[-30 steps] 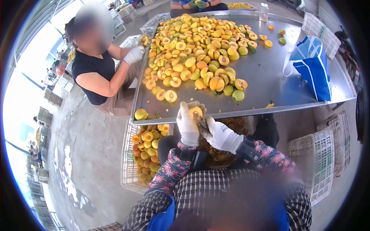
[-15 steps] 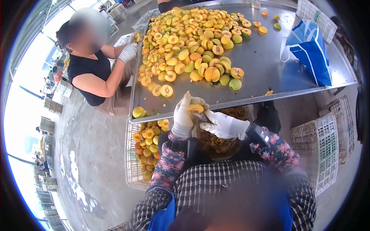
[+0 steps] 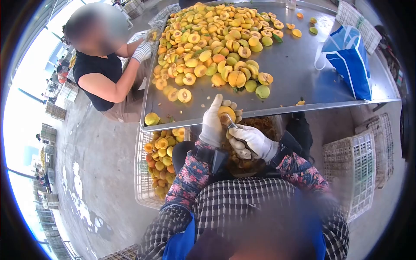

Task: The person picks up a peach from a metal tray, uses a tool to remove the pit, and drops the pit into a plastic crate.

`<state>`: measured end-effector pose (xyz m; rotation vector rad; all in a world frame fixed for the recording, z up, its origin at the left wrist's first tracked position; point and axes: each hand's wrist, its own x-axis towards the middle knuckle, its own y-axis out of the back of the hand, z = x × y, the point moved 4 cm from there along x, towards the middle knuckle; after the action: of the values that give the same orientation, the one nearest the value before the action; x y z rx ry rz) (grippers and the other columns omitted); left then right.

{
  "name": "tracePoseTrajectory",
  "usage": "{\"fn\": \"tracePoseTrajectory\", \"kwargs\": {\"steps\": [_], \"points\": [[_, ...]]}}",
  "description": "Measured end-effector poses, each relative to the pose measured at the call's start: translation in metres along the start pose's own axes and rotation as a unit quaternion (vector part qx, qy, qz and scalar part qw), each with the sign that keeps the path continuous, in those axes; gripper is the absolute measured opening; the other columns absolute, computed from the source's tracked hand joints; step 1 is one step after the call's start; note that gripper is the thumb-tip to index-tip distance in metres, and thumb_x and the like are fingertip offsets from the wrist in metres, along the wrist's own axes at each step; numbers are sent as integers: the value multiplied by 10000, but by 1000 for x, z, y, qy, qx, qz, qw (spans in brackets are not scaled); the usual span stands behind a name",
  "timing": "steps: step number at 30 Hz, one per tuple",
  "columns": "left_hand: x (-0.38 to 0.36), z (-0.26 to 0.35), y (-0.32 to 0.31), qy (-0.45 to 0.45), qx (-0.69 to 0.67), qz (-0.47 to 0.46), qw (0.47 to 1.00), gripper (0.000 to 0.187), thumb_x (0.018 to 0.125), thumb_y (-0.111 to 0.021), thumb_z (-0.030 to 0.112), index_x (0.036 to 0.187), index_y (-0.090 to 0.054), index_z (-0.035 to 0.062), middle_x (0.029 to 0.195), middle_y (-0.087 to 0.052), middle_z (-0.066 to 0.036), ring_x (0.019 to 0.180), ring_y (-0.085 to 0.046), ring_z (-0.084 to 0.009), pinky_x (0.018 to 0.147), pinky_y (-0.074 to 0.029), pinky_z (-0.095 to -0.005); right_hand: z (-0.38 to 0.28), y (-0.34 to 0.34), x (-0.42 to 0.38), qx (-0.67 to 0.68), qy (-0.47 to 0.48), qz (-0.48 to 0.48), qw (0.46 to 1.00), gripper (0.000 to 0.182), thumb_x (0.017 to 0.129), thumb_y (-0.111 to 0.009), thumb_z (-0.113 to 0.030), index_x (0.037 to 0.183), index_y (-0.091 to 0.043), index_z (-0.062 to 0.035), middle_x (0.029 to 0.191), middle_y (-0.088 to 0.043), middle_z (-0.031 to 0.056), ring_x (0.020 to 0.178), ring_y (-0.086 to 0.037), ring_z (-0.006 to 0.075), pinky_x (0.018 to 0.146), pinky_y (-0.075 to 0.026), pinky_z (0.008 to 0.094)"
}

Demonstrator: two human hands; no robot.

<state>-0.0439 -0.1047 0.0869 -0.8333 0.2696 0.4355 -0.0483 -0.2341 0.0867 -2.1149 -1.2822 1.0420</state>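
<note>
My left hand (image 3: 213, 123), in a white glove, is wrapped round a halved yellow fruit (image 3: 226, 115) with its cut face up. My right hand (image 3: 253, 141), also gloved, grips a small metal tool (image 3: 232, 125) whose tip touches the fruit. Both hands are at the near edge of a metal table (image 3: 294, 82). Beyond them a large pile of halved fruit (image 3: 208, 43) lies on the table. Below the hands is a container of dark scraps (image 3: 242, 164), partly hidden by my arms.
A crate of fruit halves (image 3: 139, 173) stands below the table at the left. A blue bag (image 3: 353, 71) rests on the table's right side. White crates (image 3: 351, 173) stand at the lower right. A co-worker (image 3: 97, 80) with striped gloves sits at the left.
The fruit half in my left hand now shows its cut face more fully. My right hand has tilted and moved slightly down, with its fingers curled more. The view has shifted slightly.
</note>
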Motion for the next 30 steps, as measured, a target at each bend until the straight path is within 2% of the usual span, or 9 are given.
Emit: {"fn": "tracePoseTrajectory", "kwargs": {"steps": [7, 10, 12, 14, 16, 18, 20, 24, 30], "points": [[20, -5, 15, -158, 237, 25, 958, 316, 948, -657, 283, 894, -672, -28, 782, -683, -64, 651, -615, -105, 597, -496, -227, 6, 22, -19, -67, -3, 7, 998, 216, 1011, -520, -331, 984, -495, -117, 589, -457, -17, 402, -421, 93, 382, -337, 246], [17, 5, 28, -154, 218, 38, 963, 296, 955, -646, 259, 947, -666, -37, 817, -684, -65, 671, -619, -104, 616, -497, -230, 7, 42, -30, -286, -27, 29, 957, 289, 988, -551, -369, 971, -503, -84, 608, -504, 16, 447, -490, 115, 426, -397, 286], [5, 23, 42, -170, 246, 33, 954, 298, 960, -633, 247, 973, -661, -49, 819, -688, -78, 673, -640, -126, 625, -515, -243, 6, 63, -38, -707, 73, 99, 696, 331, 935, -573, -290, 1097, -509, -8, 794, -652, 216, 719, -662, 366, 653, -508, 457], [-17, 62, 63, -293, 477, 73, 826, 287, 964, -606, 211, 1040, -675, -57, 830, -699, -70, 734, -631, -115, 656, -495, -248, 9, 65, -51, -763, 45, 128, 632, 416, 938, -542, -264, 1237, -436, 4, 864, -634, 264, 840, -629, 435, 723, -497, 483], [-35, 106, 90, -266, 653, 152, 693, 296, 938, -633, 223, 1068, -677, -39, 894, -723, -87, 812, -647, -121, 744, -509, -276, 14, 68, -56, -749, 63, 103, 652, 437, 936, -534, -246, 1282, -410, -11, 862, -639, 250, 844, -636, 418, 734, -497, 482], [-34, 134, 130, -195, 687, 196, 672, 348, 899, -670, 277, 1106, -678, -3, 1009, -712, -137, 938, -668, -208, 843, -506, -314, 26, 81, -52, -775, 47, 83, 625, 476, 922, -547, -240, 1323, -406, -26, 851, -646, 232, 825, -638, 403, 731, -500, 480], [-24, 156, 145, -295, 777, 206, 517, 406, 872, -682, 296, 1161, -656, 11, 1141, -665, -173, 1083, -625, -301, 935, -480, -365, 29, 86, -46, -796, 32, 72, 600, 488, 911, -564, -246, 1332, -426, -43, 851, -660, 219, 814, -643, 388, 730, -506, 477], [33, 163, 120, -308, 759, 151, 554, 485, 844, -666, 341, 1228, -619, 49, 1208, -624, -178, 1181, -559, -342, 997, -441, -436, 23, 77, -39, -760, 56, 110, 638, 496, 909, -567, -233, 1344, -413, -50, 836, -661, 225, 789, -648, 401, 723, -501, 490], [121, 129, 128, -174, 853, 132, 474, 610, 828, -660, 389, 1343, -513, 97, 1215, -607, -200, 1168, -566, -357, 980, -456, -428, 20, 78, -37, -741, 21, 110, 662, 545, 930, -546, -250, 1394, -329, -62, 832, -647, 215, 816, -643, 409, 717, -485, 479]]}}
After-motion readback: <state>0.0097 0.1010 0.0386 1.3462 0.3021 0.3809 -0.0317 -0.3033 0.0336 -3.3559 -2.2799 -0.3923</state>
